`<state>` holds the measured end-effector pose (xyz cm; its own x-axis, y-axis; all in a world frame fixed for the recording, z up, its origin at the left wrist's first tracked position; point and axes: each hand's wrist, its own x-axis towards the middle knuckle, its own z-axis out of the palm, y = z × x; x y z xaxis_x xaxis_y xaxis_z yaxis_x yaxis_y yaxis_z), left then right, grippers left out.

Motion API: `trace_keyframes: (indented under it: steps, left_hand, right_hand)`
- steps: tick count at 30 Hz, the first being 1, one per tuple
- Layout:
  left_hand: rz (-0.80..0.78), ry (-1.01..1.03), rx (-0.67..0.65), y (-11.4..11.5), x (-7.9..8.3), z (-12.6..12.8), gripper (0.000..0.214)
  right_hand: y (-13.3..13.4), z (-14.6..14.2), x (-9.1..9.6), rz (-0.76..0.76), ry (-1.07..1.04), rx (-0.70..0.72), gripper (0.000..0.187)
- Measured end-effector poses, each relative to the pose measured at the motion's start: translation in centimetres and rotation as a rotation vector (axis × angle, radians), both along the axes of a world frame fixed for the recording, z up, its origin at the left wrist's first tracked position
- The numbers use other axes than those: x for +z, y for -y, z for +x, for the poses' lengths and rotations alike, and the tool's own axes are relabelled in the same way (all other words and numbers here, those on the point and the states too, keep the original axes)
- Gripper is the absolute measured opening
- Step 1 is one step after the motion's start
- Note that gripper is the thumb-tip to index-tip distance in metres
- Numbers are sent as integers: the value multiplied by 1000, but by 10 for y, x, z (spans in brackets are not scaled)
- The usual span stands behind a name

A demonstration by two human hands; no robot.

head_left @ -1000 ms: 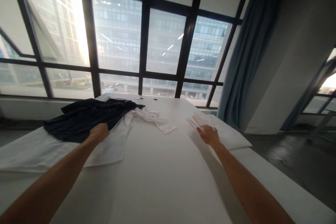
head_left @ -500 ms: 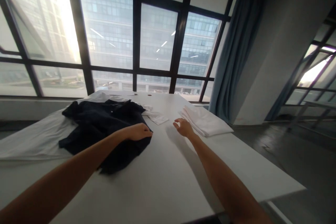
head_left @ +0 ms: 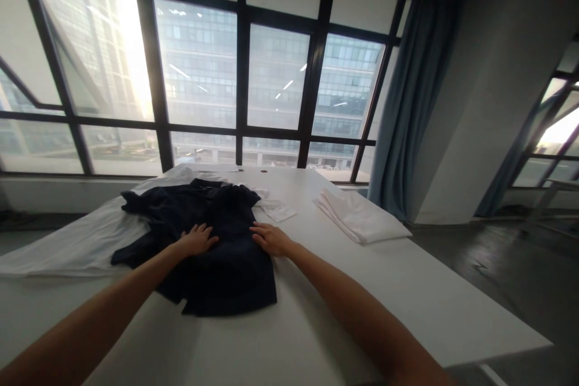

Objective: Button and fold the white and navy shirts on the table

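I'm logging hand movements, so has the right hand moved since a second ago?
Yes: leftward, farther from the blue curtain. The right hand is now at the right edge of the dark garment.

Crumpled dark cloth garment (head_left: 239,274): plain navy, nearly black in its folds. Loose, spread white cloth (head_left: 81,241): plain, shading to pale grey. Folded, layered cloth rectangle (head_left: 362,217): plain white, faintly pinkish. Smooth, flat tabletop (head_left: 416,301): uniform white, greyer in shadow. Straight-barred window frame (head_left: 242,72): black, forming a rectangular grid. Pleated fabric curtain (head_left: 411,114): muted grey-blue, with darker lengthwise bands. Broad, flat-faced column (head_left: 479,90): plain grey. Smooth floor (head_left: 474,262): dark grey.
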<state>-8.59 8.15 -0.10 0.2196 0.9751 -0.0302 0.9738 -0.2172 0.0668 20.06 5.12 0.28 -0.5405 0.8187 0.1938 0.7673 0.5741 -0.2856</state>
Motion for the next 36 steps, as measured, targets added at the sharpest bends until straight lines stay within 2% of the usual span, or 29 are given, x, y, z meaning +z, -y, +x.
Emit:
trace_keyframes:
  steps: [2, 5, 8, 11, 16, 19, 22, 24, 26, 28, 30, 32, 33, 34, 35, 36]
  left_hand:
    - [12, 26, 43, 4, -10, -1, 64]
    - [39, 123, -21, 7, -5, -9, 62]
    - [57, 150, -99, 7, 14, -18, 59]
    - [46, 111, -142, 13, 27, -16, 60]
    - [-143, 97, -237, 38, 24, 9, 72]
    - [-175, 42, -217, 54, 21, 25, 88]
    - [-218, 5, -206, 68, 28, 39, 97]
    - [-334, 22, -196, 76, 40, 48, 90]
    - [-512, 69, -161, 80, 55, 52, 76]
    - [-695, 127, -165, 77, 72, 49, 62]
    - [-798, 209, -212, 63, 85, 38, 53]
    - [-713, 285, -188, 38, 91, 16, 49]
    - [-572, 303, -132, 24, 90, 3, 48]
    - [-386, 287, -51, 9, 88, -11, 48]
    - [-185, 236, 36, -5, 83, -25, 48]
    - [-17, 185, 91, -18, 77, -39, 48]
  right_hand:
    - [3, -13, -2, -67, 46, 30, 54]
    - [10, -6, 1, -147, 110, 39, 66]
    - [18, 22, 11, -192, 181, 45, 69]
    - [27, 54, 23, -220, 231, 39, 72]
    - [41, 96, 35, -286, 242, -47, 78]
    - [41, 104, 37, -300, 221, -84, 65]
    - [39, 96, 31, -163, 117, -110, 46]
    - [39, 86, 24, -52, 73, -129, 45]
    - [42, 78, 22, -7, 101, -129, 47]
    - [45, 74, 30, -65, 173, -112, 41]
    - [46, 74, 44, -260, 238, -79, 32]
    - [41, 77, 59, -558, 272, -52, 29]
    - [36, 78, 65, -676, 267, -57, 31]
    - [28, 79, 68, -728, 251, -80, 33]
    - [19, 80, 69, -694, 233, -124, 34]
    - [8, 81, 68, -581, 219, -188, 33]
